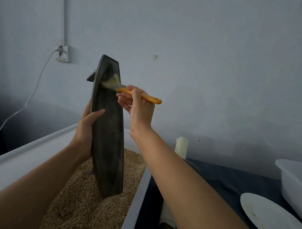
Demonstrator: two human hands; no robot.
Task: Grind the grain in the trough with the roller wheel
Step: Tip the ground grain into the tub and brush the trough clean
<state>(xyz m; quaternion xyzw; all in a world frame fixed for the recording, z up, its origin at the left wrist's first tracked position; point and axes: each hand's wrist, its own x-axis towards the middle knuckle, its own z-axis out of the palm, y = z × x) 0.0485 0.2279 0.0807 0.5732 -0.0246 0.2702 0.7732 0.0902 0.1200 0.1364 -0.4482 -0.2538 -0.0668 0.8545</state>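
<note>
My right forearm hides the roller wheel. My left hand (84,129) grips the upended dark boat-shaped metal trough (107,127); my right hand (137,108) pinches an orange-handled brush (130,91).

Plain home workroom: bare wall (198,32), grain tub (10,161), wall socket (63,53).

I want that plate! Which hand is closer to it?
Right. The right hand holds the brush up left of the plate; the left hand, on the trough, is farther left.
</note>
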